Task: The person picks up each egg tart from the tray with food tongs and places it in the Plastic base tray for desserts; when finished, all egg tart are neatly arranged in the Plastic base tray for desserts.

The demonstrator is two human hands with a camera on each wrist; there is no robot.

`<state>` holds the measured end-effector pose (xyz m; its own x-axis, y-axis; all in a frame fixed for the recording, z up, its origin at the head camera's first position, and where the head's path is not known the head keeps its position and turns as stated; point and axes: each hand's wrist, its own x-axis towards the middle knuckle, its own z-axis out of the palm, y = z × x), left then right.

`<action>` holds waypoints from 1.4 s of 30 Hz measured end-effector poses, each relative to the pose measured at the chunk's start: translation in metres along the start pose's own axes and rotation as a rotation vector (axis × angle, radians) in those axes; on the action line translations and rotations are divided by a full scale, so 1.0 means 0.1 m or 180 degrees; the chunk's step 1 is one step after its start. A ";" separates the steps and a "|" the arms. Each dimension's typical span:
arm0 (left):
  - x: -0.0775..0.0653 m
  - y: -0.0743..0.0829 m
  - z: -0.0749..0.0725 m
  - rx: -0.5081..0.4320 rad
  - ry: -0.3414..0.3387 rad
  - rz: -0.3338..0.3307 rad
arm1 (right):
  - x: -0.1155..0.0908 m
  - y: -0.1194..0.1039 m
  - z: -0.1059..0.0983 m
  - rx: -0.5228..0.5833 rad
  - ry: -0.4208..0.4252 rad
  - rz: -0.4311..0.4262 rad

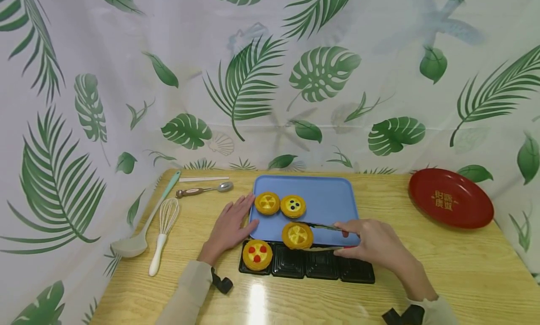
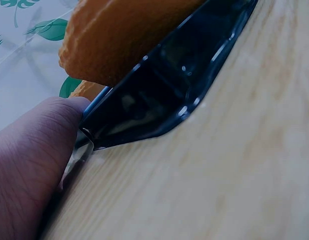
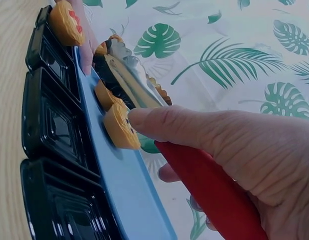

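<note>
Yellow-topped tart point(image 1: 297, 236) held side-on between tongs point(image 3: 207, 187), presumably to spare its topping; it sits over where blue tray point(image 1: 329, 198) (12 o'clock) meets black tray point(image 1: 322, 265) (6 o'clock). Right hand point(image 1: 375, 243), at 3 o'clock, clamped on the tongs; left hand point(image 1: 231, 224), 9 o'clock, fingers extended at blue tray's edge, likely bracing it.
</note>
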<state>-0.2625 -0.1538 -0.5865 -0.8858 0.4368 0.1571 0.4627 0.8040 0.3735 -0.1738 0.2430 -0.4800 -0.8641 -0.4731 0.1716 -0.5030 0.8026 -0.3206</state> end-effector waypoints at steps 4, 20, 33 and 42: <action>0.00 0.00 0.00 -0.0030 0.0036 0.0010 | 0.02 -0.03 0.03 0.0120 -0.0179 0.0038; 0.03 -0.01 0.00 -0.0015 0.0050 0.0026 | 0.04 -0.09 0.13 0.0407 -0.0611 0.0013; 0.03 -0.01 0.01 -0.0018 0.0012 0.0024 | 0.03 -0.06 0.17 0.0477 -0.0641 0.0086; 0.00 -0.01 0.01 -0.0041 0.0036 0.0029 | 0.03 -0.10 0.11 0.0550 -0.0598 0.0142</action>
<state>-0.2630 -0.1537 -0.5877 -0.8819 0.4394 0.1710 0.4704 0.7946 0.3838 -0.1712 0.2293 -0.4867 -0.8595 -0.5108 -0.0170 -0.4409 0.7578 -0.4810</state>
